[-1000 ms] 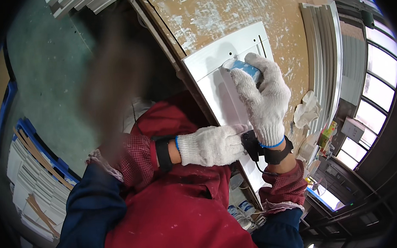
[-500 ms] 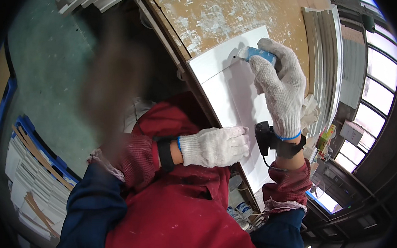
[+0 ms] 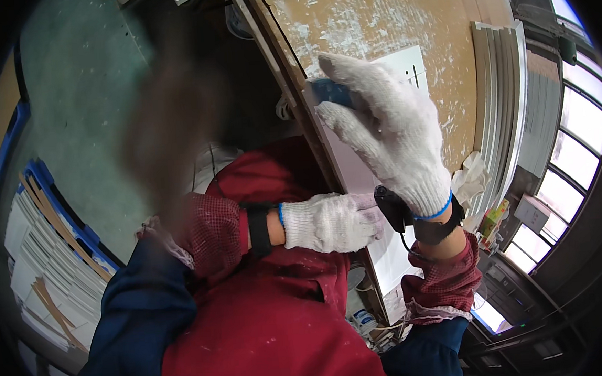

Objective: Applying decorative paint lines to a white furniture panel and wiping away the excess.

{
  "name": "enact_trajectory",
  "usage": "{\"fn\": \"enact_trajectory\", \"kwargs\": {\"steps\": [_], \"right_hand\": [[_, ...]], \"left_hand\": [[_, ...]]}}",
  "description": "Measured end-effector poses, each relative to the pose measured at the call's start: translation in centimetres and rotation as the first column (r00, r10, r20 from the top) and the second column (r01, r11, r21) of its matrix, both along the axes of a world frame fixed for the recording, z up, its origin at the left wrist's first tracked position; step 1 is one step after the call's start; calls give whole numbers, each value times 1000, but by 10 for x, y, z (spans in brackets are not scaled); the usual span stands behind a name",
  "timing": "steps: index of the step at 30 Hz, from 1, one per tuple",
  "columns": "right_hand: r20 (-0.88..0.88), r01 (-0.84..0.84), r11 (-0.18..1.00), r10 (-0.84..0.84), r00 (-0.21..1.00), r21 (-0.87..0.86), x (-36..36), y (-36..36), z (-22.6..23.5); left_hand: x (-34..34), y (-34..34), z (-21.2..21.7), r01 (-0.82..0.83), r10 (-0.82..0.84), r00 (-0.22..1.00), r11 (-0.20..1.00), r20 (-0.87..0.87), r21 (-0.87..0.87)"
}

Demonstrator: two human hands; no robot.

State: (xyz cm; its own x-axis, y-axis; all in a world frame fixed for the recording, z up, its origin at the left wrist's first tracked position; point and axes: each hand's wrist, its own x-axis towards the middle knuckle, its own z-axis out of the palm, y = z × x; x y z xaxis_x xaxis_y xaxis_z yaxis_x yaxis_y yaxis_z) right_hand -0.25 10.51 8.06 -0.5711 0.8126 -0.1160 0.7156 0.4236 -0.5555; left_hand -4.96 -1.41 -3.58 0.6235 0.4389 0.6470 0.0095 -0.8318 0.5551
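My right hand (image 3: 394,127), in a white knit glove, is closed with thumb and fingers around a small blue tool (image 3: 332,91). Its kind cannot be made out, since the fingers cover part of it. Hand and tool are over the near edge of a flat white board (image 3: 403,60) on the workbench (image 3: 296,112). A slot and a small dark hole show near the board's far corner. My left hand (image 3: 334,224), also gloved, lies flat with fingers stretched over the board's near edge, holding nothing.
Long pale strips (image 3: 498,86) are stacked along the bench's far right, with a crumpled cloth (image 3: 473,177) beside them. More white strips (image 3: 50,251) lie in a stack at the left. Cans (image 3: 364,318) stand below the bench. A dark blur covers part of the upper left.
My right hand has swept left with the blue tool, from the board's far part to its near edge. My left hand stays almost in place.
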Motion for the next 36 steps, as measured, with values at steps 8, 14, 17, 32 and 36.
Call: {"fn": "enact_trajectory", "kwargs": {"steps": [8,14,17,32,36], "right_hand": [[-47,22,999,-24,999,-32,6,4,-2],[62,-48,997,44,997,66,1,8,-1],[-189,51,998,-57,980,-37,5,9,-7],[-150,228,974,-225,963,1,35,9,8],[-235,488,855,-518,823,-177,63,-27,21]], "left_hand": [[11,-4,-9,-131,134,991,968,-2,215],[17,-4,-7,-114,122,992,975,-28,190],[27,-14,-28,-189,200,980,950,-17,250],[17,3,-3,-96,91,990,995,109,34],[2,0,6,38,-42,994,998,104,43]]}}
